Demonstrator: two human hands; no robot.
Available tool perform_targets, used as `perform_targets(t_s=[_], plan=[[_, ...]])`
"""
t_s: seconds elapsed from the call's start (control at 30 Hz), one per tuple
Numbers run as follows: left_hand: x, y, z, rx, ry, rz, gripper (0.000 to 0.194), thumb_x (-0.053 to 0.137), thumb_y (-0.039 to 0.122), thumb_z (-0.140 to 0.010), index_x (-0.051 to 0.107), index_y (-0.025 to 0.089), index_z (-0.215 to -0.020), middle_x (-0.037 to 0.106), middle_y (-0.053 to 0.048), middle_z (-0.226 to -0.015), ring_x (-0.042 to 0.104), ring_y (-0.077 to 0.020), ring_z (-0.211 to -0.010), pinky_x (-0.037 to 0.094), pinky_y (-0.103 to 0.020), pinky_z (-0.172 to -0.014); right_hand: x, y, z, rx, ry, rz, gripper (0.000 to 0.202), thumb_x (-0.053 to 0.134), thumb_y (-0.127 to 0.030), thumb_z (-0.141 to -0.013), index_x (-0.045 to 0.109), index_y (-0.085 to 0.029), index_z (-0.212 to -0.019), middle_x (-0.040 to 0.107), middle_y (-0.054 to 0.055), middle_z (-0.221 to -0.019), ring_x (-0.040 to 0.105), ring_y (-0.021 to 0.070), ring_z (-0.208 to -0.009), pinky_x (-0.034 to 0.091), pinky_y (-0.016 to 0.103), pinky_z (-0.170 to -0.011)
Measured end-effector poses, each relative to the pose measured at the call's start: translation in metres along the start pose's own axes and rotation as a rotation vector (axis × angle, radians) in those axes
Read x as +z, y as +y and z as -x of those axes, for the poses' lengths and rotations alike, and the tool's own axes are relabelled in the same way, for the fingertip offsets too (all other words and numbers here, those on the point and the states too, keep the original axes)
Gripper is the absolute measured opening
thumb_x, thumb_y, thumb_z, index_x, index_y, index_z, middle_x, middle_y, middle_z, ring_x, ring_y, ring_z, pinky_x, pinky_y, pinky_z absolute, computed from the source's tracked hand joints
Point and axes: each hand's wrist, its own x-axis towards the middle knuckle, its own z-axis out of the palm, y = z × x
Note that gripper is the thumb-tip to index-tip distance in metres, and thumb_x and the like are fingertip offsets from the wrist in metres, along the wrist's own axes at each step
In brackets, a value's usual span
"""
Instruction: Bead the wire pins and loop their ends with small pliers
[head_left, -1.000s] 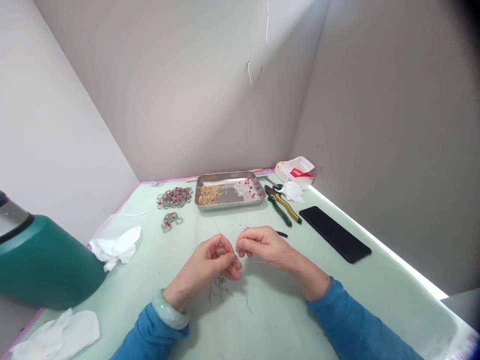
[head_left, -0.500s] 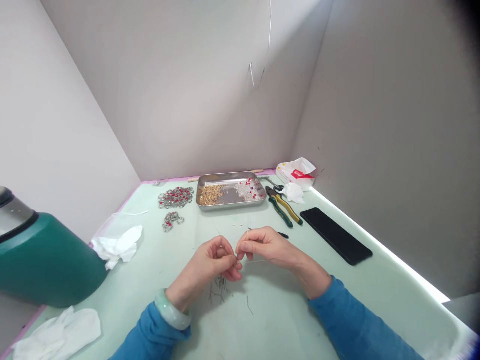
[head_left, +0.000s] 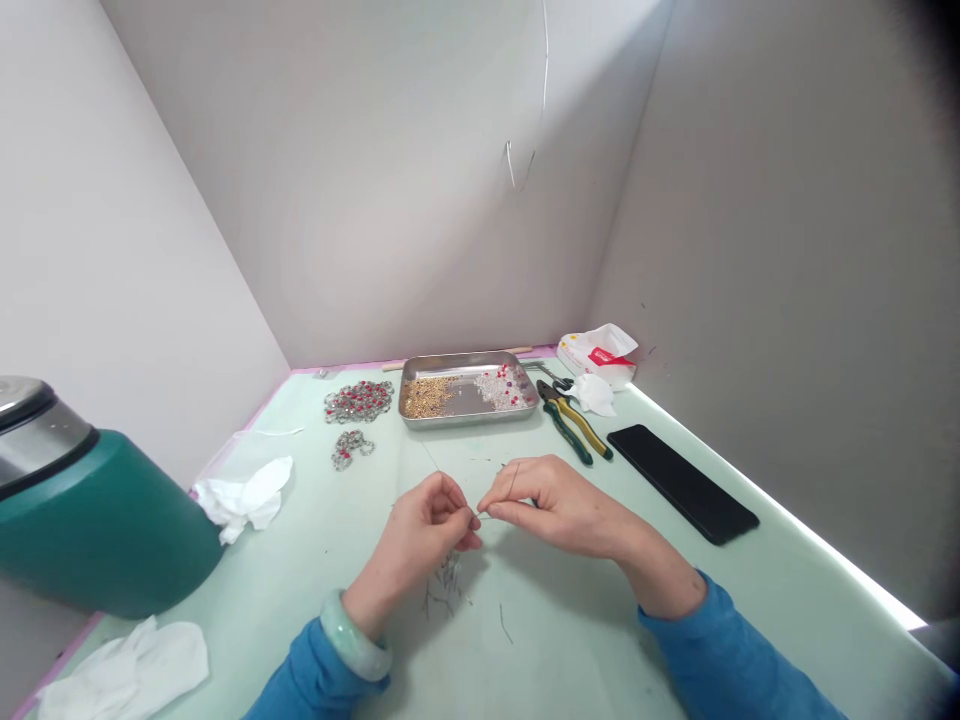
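Thin wire stands up from the fingers of my left hand, which is closed in a pinch on it. Close on its right, my right hand also pinches thin wire; the fingertips of both hands are a small gap apart. Whatever tiny piece may sit between them is too small to tell. Below my left hand lies a small heap of short wire pieces, with one loose piece to its right.
A metal tray holds gold and clear-and-red beads. Two beaded piles lie left of it. Pliers, a black phone, tissues and an open packet are right. A green bottle stands left.
My right hand has moved slightly right, away from my left fingertips, and turned more palm-down. Wire now shows above both hands. The whole view has shifted slightly.
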Motion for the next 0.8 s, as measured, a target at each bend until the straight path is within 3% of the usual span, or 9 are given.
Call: perform_targets(t_s=[0.2,0.37,0.57,0.67,0.8], plan=[[-0.004,0.009,0.005,-0.122,-0.087,0.135,0.007,0.057,0.023,-0.076,0.055,0.016,-0.075,0.067,-0.006,-0.072,0.064,-0.0161,-0.062,0.049,-0.028,-0.061,-0.002,-0.003,-0.001,0.1,0.006,-0.083,0.023,0.05,-0.019,-0.084,0.072,-0.021,-0.083,0.068,0.0,-0.078,0.058,0.0126,-0.072,0.042,0.024,-0.065],[-0.004,0.009,0.006,-0.134,-0.118,0.18,0.01,0.061,0.022,-0.074,0.055,0.016,-0.072,0.067,-0.007,-0.074,0.065,-0.0172,-0.066,0.05,-0.029,-0.063,-0.004,-0.001,0.0,0.175,-0.006,-0.128,0.021,0.051,-0.022,-0.081,0.072,-0.021,-0.081,0.068,0.0,-0.076,0.056,0.0137,-0.069,0.04,0.024,-0.06],[-0.005,0.007,0.004,-0.093,-0.051,0.106,0.01,0.062,0.021,-0.073,0.053,0.017,-0.071,0.066,-0.004,-0.063,0.065,-0.018,-0.065,0.05,-0.029,-0.063,-0.006,0.003,-0.002,0.252,-0.002,-0.122,0.023,0.051,-0.032,-0.082,0.071,-0.02,-0.08,0.065,0.0,-0.073,0.052,0.0131,-0.064,0.036,0.024,-0.053],[-0.009,0.007,0.002,-0.091,0.026,0.167,0.011,0.064,0.02,-0.072,0.053,0.017,-0.071,0.064,-0.003,-0.064,0.065,-0.0173,-0.065,0.051,-0.028,-0.063,-0.01,0.009,-0.003,0.281,0.125,-0.095,0.033,0.043,-0.04,-0.086,0.067,-0.019,-0.085,0.064,0.002,-0.08,0.053,0.0147,-0.069,0.036,0.024,-0.056],[-0.015,0.006,0.0,-0.109,0.15,0.341,0.014,0.066,0.021,-0.071,0.052,0.017,-0.075,0.063,-0.002,-0.072,0.065,-0.0163,-0.067,0.051,-0.027,-0.063,-0.012,0.023,0.004,0.44,0.256,0.251,0.035,0.04,-0.043,-0.086,0.062,-0.019,-0.074,0.061,0.003,-0.076,0.052,0.0178,-0.072,0.032,0.026,-0.057]])
